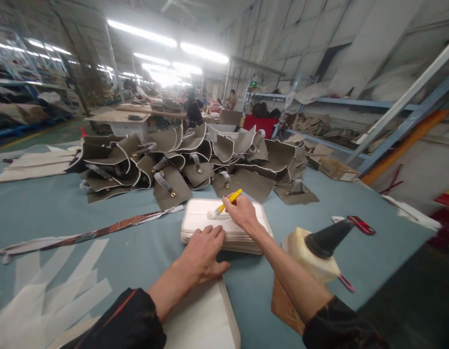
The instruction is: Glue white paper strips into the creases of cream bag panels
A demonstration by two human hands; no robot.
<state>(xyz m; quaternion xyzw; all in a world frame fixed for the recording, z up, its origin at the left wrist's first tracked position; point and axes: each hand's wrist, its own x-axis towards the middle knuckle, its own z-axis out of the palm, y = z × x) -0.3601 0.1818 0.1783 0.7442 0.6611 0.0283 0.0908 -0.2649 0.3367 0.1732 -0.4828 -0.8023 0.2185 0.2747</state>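
The right hand (242, 212) pinches a yellow brush (232, 197) in its fingers, bristles touching the white top panel (197, 213) of a rounded stack (242, 245) on the counter (147, 252), while the left hand (206, 252) rests with fingers slightly spread at the stack's near edge. Light, overlapping strokes with slanted bristles would likely spread most evenly — and the left fingers should press just enough to steady the layers, clear of the brushed patch (210, 214).
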